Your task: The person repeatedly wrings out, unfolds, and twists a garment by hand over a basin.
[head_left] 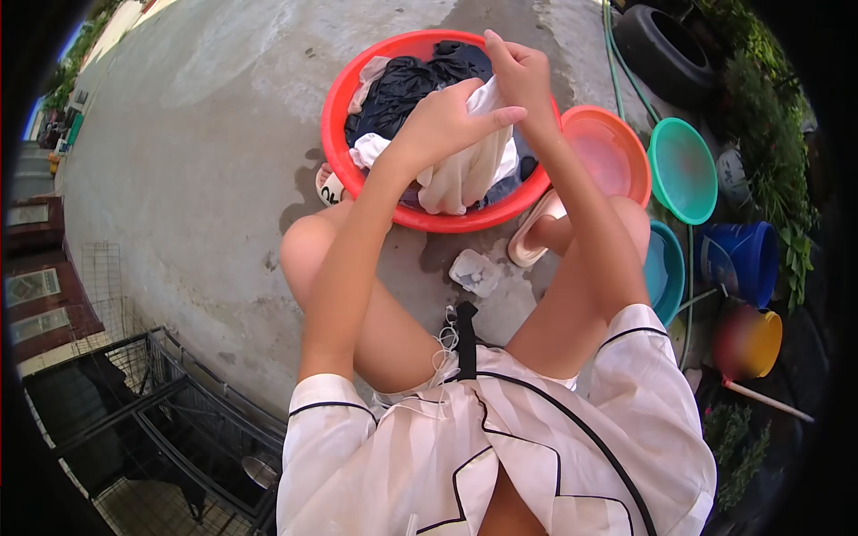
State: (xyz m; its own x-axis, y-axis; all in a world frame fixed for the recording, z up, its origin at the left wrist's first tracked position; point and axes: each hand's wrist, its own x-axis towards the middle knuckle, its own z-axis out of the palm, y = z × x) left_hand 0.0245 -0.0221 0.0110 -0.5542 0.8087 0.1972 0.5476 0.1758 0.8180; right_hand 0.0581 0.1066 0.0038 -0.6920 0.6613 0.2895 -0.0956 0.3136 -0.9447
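Note:
Between my knees and feet stands a large red basin (334,134) with dark and light clothes in water. A wet white cloth (465,174) hangs from both hands over the basin's near half. My left hand (521,79) grips its upper end at the right, with the thumb pointing up. Lower and to the left, my right hand (451,125) is closed round the cloth, its thumb stretched toward my left wrist. Dark clothes (402,94) lie behind the cloth, and a small white piece (368,149) rests by the left rim.
An orange basin (617,147), a green basin (684,170), a teal basin (663,272) and a blue bucket (751,259) stand at the right. A small white container (475,272) sits before the red basin. A hose, tire (666,54) and plants line the right side.

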